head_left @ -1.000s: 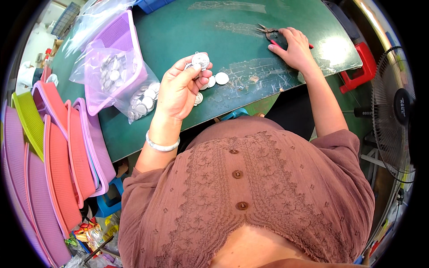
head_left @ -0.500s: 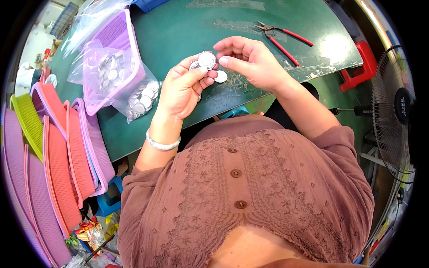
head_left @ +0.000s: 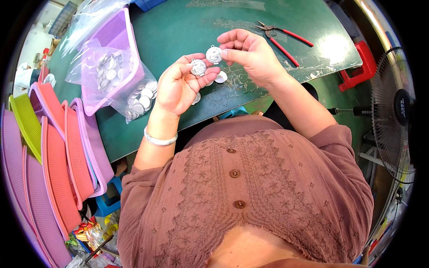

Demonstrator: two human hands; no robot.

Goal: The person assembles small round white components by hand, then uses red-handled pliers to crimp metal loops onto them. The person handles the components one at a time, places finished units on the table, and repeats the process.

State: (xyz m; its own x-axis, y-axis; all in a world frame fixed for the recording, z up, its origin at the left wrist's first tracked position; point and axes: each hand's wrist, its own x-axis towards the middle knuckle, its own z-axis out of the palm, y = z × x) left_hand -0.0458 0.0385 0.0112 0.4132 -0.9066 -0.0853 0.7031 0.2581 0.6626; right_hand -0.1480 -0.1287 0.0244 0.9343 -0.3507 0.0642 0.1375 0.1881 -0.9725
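Between the thumb and fingers of my left hand (head_left: 174, 85) is a round silver medallion (head_left: 198, 67) with a small loop on its rim. My right hand (head_left: 252, 56) pinches a second silver medallion (head_left: 214, 54) by its edge, its loop pointing away from me. The two medallions are close side by side above the green table. Just beyond my left fingertips a plain pale disc (head_left: 221, 77) lies on the table. Another silver disc (head_left: 196, 98) shows partly below my left hand.
Left of my hands, a clear plastic bag (head_left: 111, 73) of silver discs hangs over a purple basket (head_left: 130, 33). Red-handled pliers (head_left: 283, 41) lie at the far right of the green table (head_left: 178, 31). Stacked baskets (head_left: 60, 169) stand at the left, a fan (head_left: 393, 107) at the right.
One medallion has passed from my left hand into my right, which now grips it. The other medallion, formerly partly covered, now shows fully in my left hand.
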